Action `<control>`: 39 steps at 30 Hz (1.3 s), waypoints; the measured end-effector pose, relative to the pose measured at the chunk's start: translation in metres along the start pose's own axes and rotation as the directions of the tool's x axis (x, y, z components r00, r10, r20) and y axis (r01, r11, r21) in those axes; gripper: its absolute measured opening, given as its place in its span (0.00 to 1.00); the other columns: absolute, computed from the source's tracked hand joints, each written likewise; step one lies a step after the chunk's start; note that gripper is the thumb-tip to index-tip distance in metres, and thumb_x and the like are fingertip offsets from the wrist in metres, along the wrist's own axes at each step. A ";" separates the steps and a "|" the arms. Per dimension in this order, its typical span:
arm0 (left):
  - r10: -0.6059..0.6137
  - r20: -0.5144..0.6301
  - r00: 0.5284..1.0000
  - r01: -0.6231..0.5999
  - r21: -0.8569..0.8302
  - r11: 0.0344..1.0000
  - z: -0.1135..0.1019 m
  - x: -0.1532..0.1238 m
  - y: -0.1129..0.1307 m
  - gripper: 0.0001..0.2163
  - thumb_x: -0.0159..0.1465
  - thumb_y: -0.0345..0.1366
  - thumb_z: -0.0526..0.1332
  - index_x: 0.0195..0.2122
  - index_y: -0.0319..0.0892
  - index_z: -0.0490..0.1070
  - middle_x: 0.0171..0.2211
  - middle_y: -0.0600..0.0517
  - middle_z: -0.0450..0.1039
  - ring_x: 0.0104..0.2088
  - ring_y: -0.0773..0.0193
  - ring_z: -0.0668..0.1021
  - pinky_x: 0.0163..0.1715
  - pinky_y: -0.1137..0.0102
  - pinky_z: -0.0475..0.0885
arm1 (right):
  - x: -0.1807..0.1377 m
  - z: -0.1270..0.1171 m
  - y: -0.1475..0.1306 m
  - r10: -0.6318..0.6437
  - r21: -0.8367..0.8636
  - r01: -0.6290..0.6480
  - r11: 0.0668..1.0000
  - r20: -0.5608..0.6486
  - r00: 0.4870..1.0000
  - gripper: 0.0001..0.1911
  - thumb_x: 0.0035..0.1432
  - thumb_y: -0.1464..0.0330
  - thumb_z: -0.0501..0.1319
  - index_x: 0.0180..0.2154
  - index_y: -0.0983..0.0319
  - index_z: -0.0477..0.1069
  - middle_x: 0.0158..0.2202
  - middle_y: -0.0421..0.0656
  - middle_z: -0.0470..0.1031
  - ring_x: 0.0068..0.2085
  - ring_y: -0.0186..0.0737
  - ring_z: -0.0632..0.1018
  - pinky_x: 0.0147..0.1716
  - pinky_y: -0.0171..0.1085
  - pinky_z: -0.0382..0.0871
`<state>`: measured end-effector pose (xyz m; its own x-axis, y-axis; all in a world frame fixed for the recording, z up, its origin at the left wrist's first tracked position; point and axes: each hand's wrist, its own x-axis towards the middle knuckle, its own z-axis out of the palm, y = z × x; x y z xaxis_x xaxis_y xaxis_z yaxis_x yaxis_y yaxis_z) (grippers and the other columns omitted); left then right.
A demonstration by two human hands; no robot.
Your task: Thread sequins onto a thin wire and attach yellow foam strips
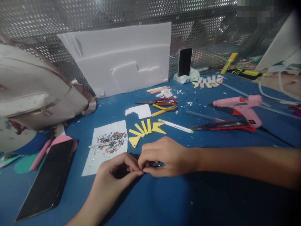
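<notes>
My left hand [119,171] and my right hand [163,157] meet fingertip to fingertip above the blue table. Both are pinched closed, and whatever lies between their fingertips is too small or hidden to make out. A bluish glint shows under the right hand's curled fingers. Just beyond them lie several yellow cut pieces [147,126], some of them narrow strips. Left of these, a white paper sheet [89,166] bears a heap of multicoloured glitter flakes [113,139] with a thin white stick [101,144] across it. A white marker with a green tip [176,126] rests behind the right hand.
Scissors [164,103], a white foam offcut [141,111], a red utility knife [225,126] and a pink glue gun [244,106] lie farther back. A dark phone [47,182] and a pale bag [35,84] are at left. White foam sheets [127,59] lean against perforated metal.
</notes>
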<state>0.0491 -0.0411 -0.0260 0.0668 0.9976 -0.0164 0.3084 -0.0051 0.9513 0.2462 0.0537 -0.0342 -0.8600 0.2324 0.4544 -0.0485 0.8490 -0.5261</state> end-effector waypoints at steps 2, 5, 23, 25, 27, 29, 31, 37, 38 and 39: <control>0.002 -0.002 1.000 -0.002 -0.004 1.000 0.001 0.000 0.000 0.06 0.56 0.31 0.68 0.23 0.43 0.74 0.23 0.57 0.75 0.26 0.70 0.76 0.27 0.79 0.70 | 0.000 0.000 0.000 -0.023 -0.009 0.023 1.000 -0.010 1.000 0.04 0.62 0.70 0.58 0.39 0.60 0.70 0.35 0.36 0.73 0.35 0.28 0.72 0.30 0.29 0.60; 0.006 0.009 1.000 -0.006 0.001 1.000 0.001 0.001 0.000 0.06 0.56 0.31 0.68 0.23 0.43 0.74 0.23 0.56 0.75 0.26 0.70 0.77 0.27 0.79 0.70 | 0.000 0.000 0.001 -0.040 -0.011 0.040 0.999 -0.007 0.999 0.04 0.62 0.70 0.58 0.39 0.60 0.70 0.35 0.36 0.73 0.35 0.28 0.72 0.30 0.29 0.60; 0.455 0.215 0.864 -0.492 0.177 0.852 -0.002 -0.011 0.013 0.11 0.59 0.19 0.63 0.30 0.45 0.72 0.31 0.55 0.79 0.31 0.66 0.79 0.33 0.71 0.74 | 0.005 -0.003 0.000 0.116 0.048 -0.113 0.992 -0.070 0.991 0.03 0.57 0.74 0.58 0.34 0.62 0.65 0.33 0.38 0.69 0.34 0.30 0.69 0.35 0.31 0.62; 0.480 0.261 0.837 -0.530 0.171 0.831 -0.002 -0.012 0.012 0.13 0.58 0.17 0.62 0.32 0.45 0.72 0.32 0.54 0.79 0.32 0.66 0.79 0.33 0.71 0.74 | 0.005 -0.002 0.001 0.125 0.040 -0.122 0.992 -0.090 0.988 0.04 0.56 0.75 0.58 0.33 0.62 0.65 0.33 0.38 0.69 0.35 0.32 0.69 0.37 0.32 0.62; 0.482 0.267 0.834 -0.533 0.165 0.830 -0.002 -0.013 0.011 0.13 0.58 0.17 0.61 0.33 0.46 0.72 0.32 0.54 0.79 0.32 0.66 0.79 0.33 0.71 0.73 | 0.006 -0.001 0.001 0.132 0.032 -0.130 0.991 -0.102 0.986 0.04 0.55 0.75 0.58 0.33 0.62 0.64 0.33 0.38 0.69 0.35 0.32 0.68 0.37 0.33 0.62; 0.473 0.240 0.848 -0.515 0.154 0.843 -0.002 -0.011 0.012 0.13 0.58 0.18 0.62 0.31 0.45 0.72 0.32 0.55 0.79 0.31 0.66 0.79 0.33 0.71 0.73 | 0.006 0.000 0.002 0.127 0.018 -0.126 0.992 -0.109 0.986 0.05 0.54 0.76 0.58 0.33 0.62 0.64 0.33 0.38 0.70 0.35 0.33 0.68 0.38 0.33 0.62; 0.443 0.189 0.876 -0.473 0.158 0.867 -0.002 -0.009 0.013 0.12 0.59 0.19 0.63 0.29 0.45 0.71 0.30 0.56 0.78 0.30 0.67 0.79 0.33 0.72 0.73 | 0.006 0.000 0.002 0.107 0.010 -0.106 0.994 -0.101 0.989 0.06 0.53 0.76 0.58 0.34 0.62 0.65 0.33 0.39 0.70 0.35 0.33 0.68 0.38 0.33 0.62; 0.320 -0.004 0.947 -0.313 0.205 0.927 -0.002 -0.004 0.008 0.09 0.60 0.24 0.65 0.27 0.45 0.72 0.29 0.56 0.77 0.32 0.67 0.79 0.34 0.72 0.73 | 0.008 -0.004 0.001 0.013 0.020 -0.012 1.000 -0.042 0.999 0.05 0.56 0.74 0.60 0.36 0.63 0.68 0.33 0.39 0.71 0.37 0.33 0.69 0.40 0.32 0.63; 0.306 -0.015 0.952 -0.296 0.214 0.931 -0.003 -0.004 0.007 0.08 0.60 0.25 0.65 0.27 0.45 0.72 0.29 0.56 0.77 0.31 0.67 0.79 0.34 0.72 0.73 | 0.008 -0.004 0.001 0.002 0.025 -0.001 1.000 -0.040 0.999 0.04 0.57 0.73 0.61 0.37 0.63 0.68 0.33 0.39 0.72 0.37 0.33 0.69 0.40 0.32 0.63; 0.295 -0.022 0.955 -0.283 0.222 0.933 -0.003 -0.004 0.005 0.08 0.60 0.25 0.65 0.27 0.45 0.72 0.29 0.55 0.77 0.31 0.67 0.79 0.34 0.72 0.73 | 0.008 -0.004 0.001 -0.006 0.032 0.007 0.999 -0.039 0.999 0.04 0.58 0.72 0.61 0.37 0.63 0.69 0.33 0.39 0.72 0.37 0.33 0.69 0.40 0.32 0.63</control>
<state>0.0478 -0.0453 -0.0199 0.1339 0.9532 0.2713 0.4791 -0.3019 0.8242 0.2418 0.0586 -0.0286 -0.8391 0.2460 0.4852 -0.0706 0.8351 -0.5456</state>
